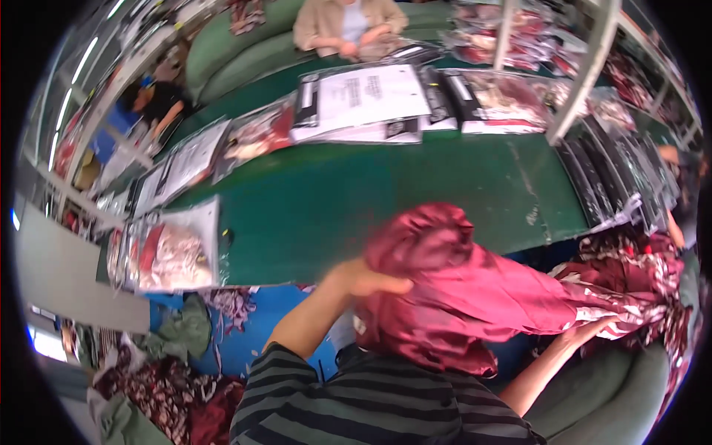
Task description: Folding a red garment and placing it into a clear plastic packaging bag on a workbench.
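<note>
Bunching up a shiny dark red cloth [452, 297] in front of me, I hold its gathered bulk above the near edge of the green surface [311, 200], close to my striped top [371, 408]. My left grip [363, 280] seems partly closed on the bundle: the thumb lies along the near side, while the fingers are lost behind the folds, so I cannot tell how tightly they pinch. My right grip [589, 331] is low and off to the right, against the underside of a patterned stretch [601, 308] that runs on from the red; its fingertips are hidden, and whether it has closed there I cannot tell. Beyond it sits a heap of patterned cloth [630, 259], and I cannot make out where my piece ends and that heap begins. I judge the step in hand to be gathering and sorting out this one piece. The next move, as I read it, calls for a steady left hold and a right grip that feels along the trailing part to free it from the heap, clear of the bagged garments [178, 252] at the surface's left end.
</note>
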